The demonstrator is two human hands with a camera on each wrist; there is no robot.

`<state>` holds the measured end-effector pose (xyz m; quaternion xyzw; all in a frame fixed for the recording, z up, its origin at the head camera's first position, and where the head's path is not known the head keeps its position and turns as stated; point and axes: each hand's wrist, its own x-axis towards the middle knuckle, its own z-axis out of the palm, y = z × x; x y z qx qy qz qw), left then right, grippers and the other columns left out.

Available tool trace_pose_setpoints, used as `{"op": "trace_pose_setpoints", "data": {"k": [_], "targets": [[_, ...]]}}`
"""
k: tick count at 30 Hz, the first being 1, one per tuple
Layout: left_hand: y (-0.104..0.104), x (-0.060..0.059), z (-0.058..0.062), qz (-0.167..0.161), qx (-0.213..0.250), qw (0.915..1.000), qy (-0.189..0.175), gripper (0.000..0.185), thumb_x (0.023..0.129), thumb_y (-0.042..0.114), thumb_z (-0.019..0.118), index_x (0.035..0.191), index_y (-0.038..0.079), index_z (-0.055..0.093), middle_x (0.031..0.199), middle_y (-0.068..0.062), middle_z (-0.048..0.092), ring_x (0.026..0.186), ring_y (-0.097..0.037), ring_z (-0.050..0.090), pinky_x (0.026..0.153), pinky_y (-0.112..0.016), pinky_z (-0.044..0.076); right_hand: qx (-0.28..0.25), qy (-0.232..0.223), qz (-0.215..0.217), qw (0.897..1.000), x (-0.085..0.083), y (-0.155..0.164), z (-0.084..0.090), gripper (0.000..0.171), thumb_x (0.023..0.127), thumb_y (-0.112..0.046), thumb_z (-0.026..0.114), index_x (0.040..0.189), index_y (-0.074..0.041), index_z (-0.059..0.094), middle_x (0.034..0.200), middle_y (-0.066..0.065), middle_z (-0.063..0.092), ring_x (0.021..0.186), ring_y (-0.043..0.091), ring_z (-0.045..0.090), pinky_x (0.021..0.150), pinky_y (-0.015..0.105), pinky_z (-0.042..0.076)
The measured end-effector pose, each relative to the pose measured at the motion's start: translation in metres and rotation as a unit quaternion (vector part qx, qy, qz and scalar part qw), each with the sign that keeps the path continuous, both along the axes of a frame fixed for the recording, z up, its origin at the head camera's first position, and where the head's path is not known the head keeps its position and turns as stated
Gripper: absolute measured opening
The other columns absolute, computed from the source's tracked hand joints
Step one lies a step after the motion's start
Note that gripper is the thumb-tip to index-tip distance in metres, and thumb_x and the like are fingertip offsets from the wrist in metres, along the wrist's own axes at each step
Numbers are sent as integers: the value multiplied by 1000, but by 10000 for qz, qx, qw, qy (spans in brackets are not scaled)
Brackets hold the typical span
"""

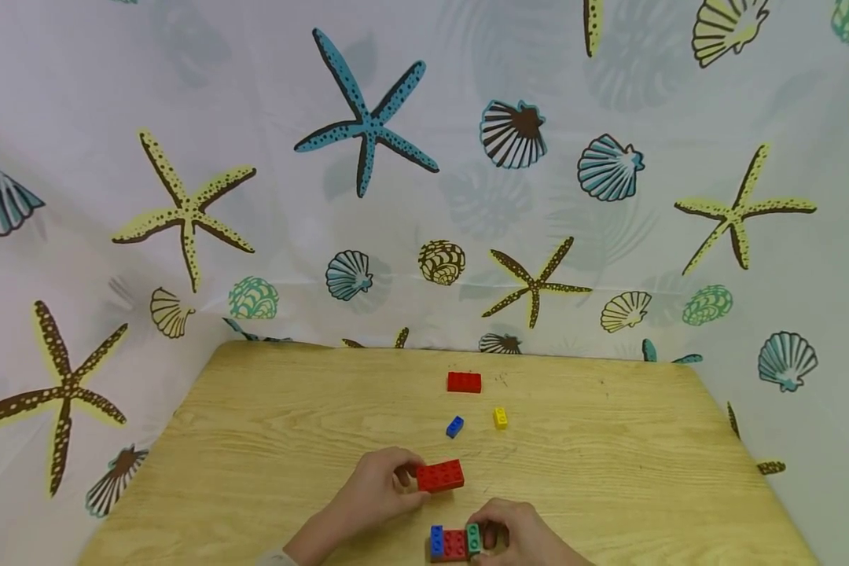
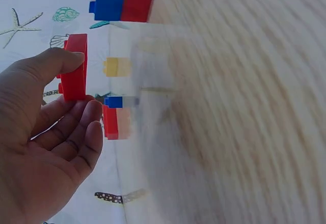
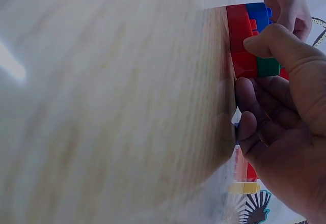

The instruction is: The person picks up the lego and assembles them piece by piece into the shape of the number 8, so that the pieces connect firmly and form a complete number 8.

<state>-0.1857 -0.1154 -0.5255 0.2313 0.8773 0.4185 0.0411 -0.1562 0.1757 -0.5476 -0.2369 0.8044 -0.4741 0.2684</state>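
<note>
My left hand [image 1: 384, 486] pinches a red toy building brick [image 1: 440, 477] by its left end, thumb on one side and fingers on the other. In the left wrist view that red brick [image 2: 76, 79] is held up off the table, studs facing away from its hollow side. Nearer the front edge, my right hand [image 1: 520, 536] grips the right end of a small stack. It has a red base [image 1: 455, 544], a blue brick [image 1: 436, 542] across its left end and a green brick [image 1: 473, 538] across its right. The right wrist view shows the thumb against the red base [image 3: 242, 30].
Beyond the hands, a small blue brick [image 1: 455, 427], a small yellow brick [image 1: 501, 417] and another red brick [image 1: 464, 383] lie on the wooden table [image 1: 283, 409]. A white curtain [image 1: 410, 212] with starfish and shells surrounds the table's back and sides.
</note>
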Motion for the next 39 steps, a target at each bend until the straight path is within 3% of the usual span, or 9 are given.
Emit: {"op": "trace_pose_setpoints", "data": {"k": [3, 9, 15, 26, 39], "targets": [[0, 4, 4, -150, 36, 9999, -54, 31, 86, 23, 88, 113, 11, 77, 99, 4, 72, 84, -9, 65, 70, -22, 52, -68, -8, -160, 9998, 2, -2, 0, 26, 96, -23, 79, 120, -15, 74, 99, -7, 66, 86, 6, 59, 75, 19, 48], [2, 14, 8, -399, 214, 9985, -302, 30, 88, 25, 86, 113, 12, 77, 102, 2, 73, 85, -9, 65, 71, -22, 53, -148, 126, 36, 9998, 2, 0, -3, 30, 96, -31, 78, 121, -15, 74, 100, -10, 66, 87, 3, 60, 76, 19, 50], [6, 18, 12, -527, 209, 9980, -287, 30, 88, 23, 87, 114, 12, 76, 106, 0, 74, 87, -9, 67, 73, -23, 54, 33, 241, -113, 9996, 2, -2, 1, 29, 93, -23, 81, 119, -14, 74, 98, -10, 66, 86, 4, 58, 75, 20, 48], [9, 27, 14, -722, 354, 9958, -432, 28, 88, 23, 87, 111, 13, 76, 102, 4, 74, 88, -8, 66, 76, -25, 55, 51, 167, -157, 9997, 5, -3, 2, 26, 94, -23, 80, 118, -16, 74, 96, -8, 65, 84, 5, 57, 74, 19, 48], [11, 34, 12, -922, 363, 9933, -590, 28, 88, 25, 87, 111, 15, 76, 102, 8, 74, 90, -5, 65, 78, -26, 56, -137, 411, -54, 9990, 4, 0, -3, 21, 91, -20, 81, 111, -20, 73, 94, -8, 66, 82, 3, 58, 72, 19, 49]]}}
